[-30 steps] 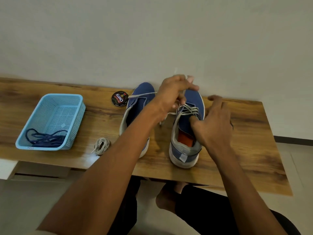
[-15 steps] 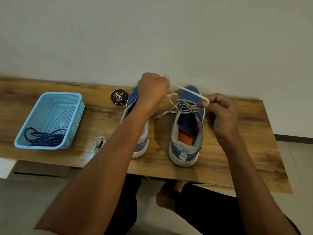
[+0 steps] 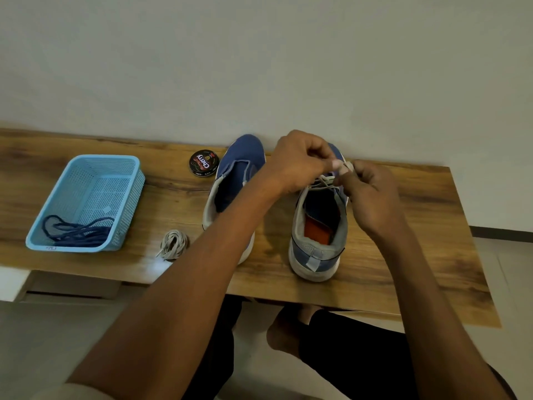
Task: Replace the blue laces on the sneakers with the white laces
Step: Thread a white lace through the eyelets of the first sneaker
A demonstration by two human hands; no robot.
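White lace pinched by left hand and right hand; right sneaker.

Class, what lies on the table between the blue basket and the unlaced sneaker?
In the head view, a coiled white lace lies between the basket and the unlaced sneaker, on the table.

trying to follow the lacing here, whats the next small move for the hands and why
Probably draw the lace ends through and snug them: both the left hand and right hand pinch the white lace above the right sneaker, laced only near its toe.
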